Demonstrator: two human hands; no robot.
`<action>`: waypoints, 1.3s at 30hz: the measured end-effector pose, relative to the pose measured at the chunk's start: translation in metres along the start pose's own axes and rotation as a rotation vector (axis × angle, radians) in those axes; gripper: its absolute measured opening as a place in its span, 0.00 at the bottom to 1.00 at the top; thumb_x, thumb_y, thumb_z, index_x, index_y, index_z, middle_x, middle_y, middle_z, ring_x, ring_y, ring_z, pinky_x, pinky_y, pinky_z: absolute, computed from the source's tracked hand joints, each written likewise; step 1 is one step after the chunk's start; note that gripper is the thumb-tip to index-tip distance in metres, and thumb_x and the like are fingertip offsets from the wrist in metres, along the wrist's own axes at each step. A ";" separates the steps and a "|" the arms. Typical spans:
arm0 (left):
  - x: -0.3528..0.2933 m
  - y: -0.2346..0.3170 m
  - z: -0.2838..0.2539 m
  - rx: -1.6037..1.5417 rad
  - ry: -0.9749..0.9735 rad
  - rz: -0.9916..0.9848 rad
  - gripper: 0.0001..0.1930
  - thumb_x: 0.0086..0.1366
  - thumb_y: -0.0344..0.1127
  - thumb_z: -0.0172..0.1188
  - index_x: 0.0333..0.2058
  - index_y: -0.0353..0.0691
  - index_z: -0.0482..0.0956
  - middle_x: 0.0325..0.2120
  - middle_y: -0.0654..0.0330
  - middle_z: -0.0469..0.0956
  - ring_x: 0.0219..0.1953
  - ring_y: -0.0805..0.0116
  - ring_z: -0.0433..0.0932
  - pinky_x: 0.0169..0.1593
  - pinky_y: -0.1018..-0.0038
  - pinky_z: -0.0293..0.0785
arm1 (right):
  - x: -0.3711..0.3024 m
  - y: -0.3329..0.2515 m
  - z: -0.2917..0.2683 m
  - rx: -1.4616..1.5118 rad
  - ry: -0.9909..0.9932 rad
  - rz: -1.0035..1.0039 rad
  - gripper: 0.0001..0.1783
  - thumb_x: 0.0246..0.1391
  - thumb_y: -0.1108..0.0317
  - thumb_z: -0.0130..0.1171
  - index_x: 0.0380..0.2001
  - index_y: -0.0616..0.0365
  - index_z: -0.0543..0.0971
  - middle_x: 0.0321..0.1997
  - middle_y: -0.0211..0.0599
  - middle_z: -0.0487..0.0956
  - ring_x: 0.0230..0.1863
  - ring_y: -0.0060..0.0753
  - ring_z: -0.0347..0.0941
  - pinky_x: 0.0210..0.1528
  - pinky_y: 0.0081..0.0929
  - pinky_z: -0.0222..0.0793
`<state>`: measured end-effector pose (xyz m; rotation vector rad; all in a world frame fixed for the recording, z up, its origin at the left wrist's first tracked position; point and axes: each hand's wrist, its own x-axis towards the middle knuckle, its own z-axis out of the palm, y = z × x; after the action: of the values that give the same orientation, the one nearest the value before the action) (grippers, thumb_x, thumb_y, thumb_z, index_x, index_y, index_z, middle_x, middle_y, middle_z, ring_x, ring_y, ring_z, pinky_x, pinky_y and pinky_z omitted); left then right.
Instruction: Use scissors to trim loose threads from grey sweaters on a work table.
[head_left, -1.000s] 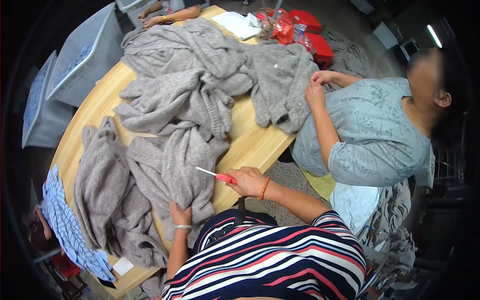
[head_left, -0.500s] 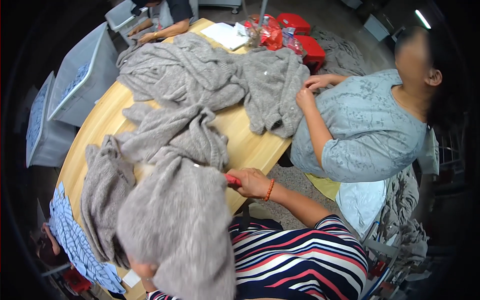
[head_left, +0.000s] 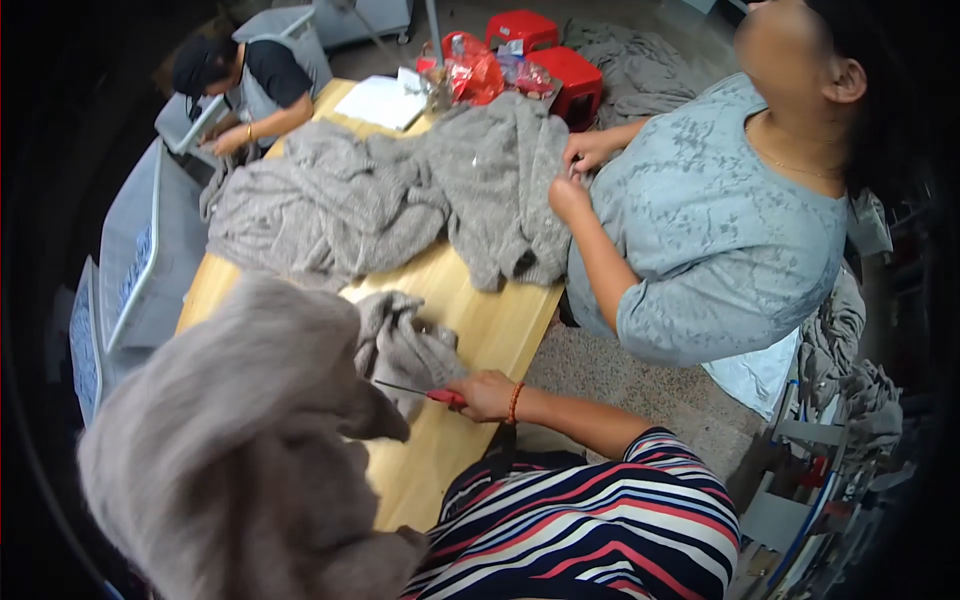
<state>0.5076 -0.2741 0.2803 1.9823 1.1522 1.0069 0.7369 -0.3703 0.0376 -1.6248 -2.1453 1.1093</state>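
Observation:
A large grey knitted garment (head_left: 230,420), blurred by motion, is lifted in front of me and fills the lower left of the head view. It hides my left hand and forearm. My right hand (head_left: 484,396), with an orange bead bracelet at the wrist, is closed around red-handled scissors (head_left: 445,397). Their thin dark blades point left, toward the hanging garment's edge. Just beyond the blades, another crumpled grey knit piece (head_left: 420,345) lies on the wooden table (head_left: 415,480).
A heap of grey knits (head_left: 330,205) covers the table's far part. At right, a co-worker (head_left: 720,230) handles a grey sweater (head_left: 505,190); another person (head_left: 255,90) works at far left. Plastic bins (head_left: 160,240) line the left side. Red stools (head_left: 570,75) stand behind.
The grey garment has been raised and swung left, and my left hand has gone out of sight behind it. The scissor blades now show clear of the cloth. My view has shifted.

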 end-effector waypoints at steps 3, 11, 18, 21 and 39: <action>0.045 0.002 0.023 -0.077 -0.028 0.139 0.28 0.63 0.35 0.58 0.60 0.28 0.69 0.56 0.41 0.73 0.56 0.49 0.75 0.61 0.58 0.70 | -0.016 0.024 -0.012 0.040 0.021 0.124 0.16 0.52 0.56 0.61 0.42 0.49 0.77 0.32 0.48 0.82 0.39 0.56 0.80 0.42 0.50 0.73; 0.153 0.021 0.122 -1.600 -0.430 -0.108 0.23 0.72 0.45 0.51 0.60 0.38 0.71 0.55 0.55 0.76 0.56 0.62 0.75 0.61 0.62 0.71 | -0.056 0.163 0.070 0.785 0.434 0.062 0.16 0.60 0.52 0.56 0.43 0.50 0.77 0.35 0.49 0.82 0.37 0.56 0.80 0.41 0.49 0.75; 0.231 -0.075 0.262 -1.179 0.027 -0.568 0.31 0.66 0.40 0.64 0.63 0.37 0.66 0.62 0.52 0.67 0.64 0.53 0.65 0.65 0.60 0.63 | -0.086 0.082 -0.023 0.176 0.173 0.424 0.16 0.58 0.53 0.60 0.43 0.49 0.79 0.33 0.51 0.82 0.38 0.61 0.79 0.41 0.51 0.74; 0.161 -0.170 0.262 -0.411 -0.016 -0.078 0.34 0.64 0.38 0.64 0.65 0.37 0.62 0.60 0.50 0.68 0.66 0.50 0.61 0.67 0.57 0.61 | -0.087 0.086 -0.038 0.151 0.194 0.481 0.16 0.57 0.53 0.60 0.38 0.54 0.77 0.32 0.53 0.82 0.37 0.62 0.79 0.41 0.55 0.73; -0.012 -0.277 0.003 -0.379 0.658 -0.274 0.15 0.66 0.25 0.51 0.50 0.32 0.78 0.44 0.58 0.82 0.48 0.67 0.79 0.54 0.71 0.73 | 0.005 0.035 -0.043 0.027 0.060 0.211 0.18 0.58 0.54 0.60 0.42 0.57 0.76 0.31 0.55 0.80 0.37 0.62 0.78 0.40 0.50 0.72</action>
<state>0.3901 -0.1682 0.0523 1.1808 1.3859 1.6431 0.7858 -0.3441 0.0421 -1.8816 -1.9483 1.1255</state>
